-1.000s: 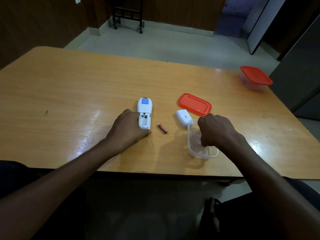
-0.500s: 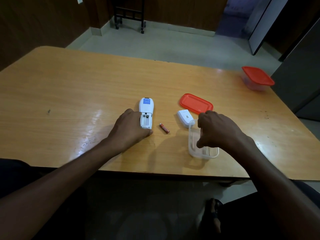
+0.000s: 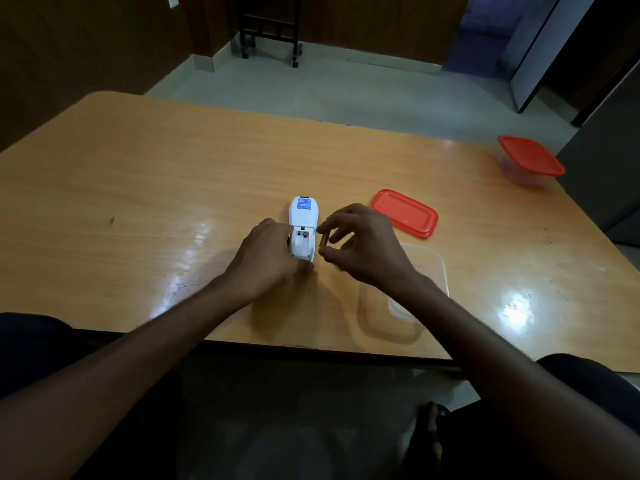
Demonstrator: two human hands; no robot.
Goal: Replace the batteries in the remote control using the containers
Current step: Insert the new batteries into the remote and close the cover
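Right hand (image 3: pixel 363 247) pinching battery (image 3: pixel 322 240) — mostly hidden, clear container (image 3: pixel 415 296) blurred

A wooden table (image 3: pixel 138 188) with a glossy, scuffed top fills the room's middle, over a pale tiled floor (image 3: pixel 346 88). Beyond it a black wheeled metal stand (image 3: pixel 270 32) sits against dark wood-panelled walls (image 3: pixel 86 39); a white door (image 3: pixel 533 53) stands ajar at right.
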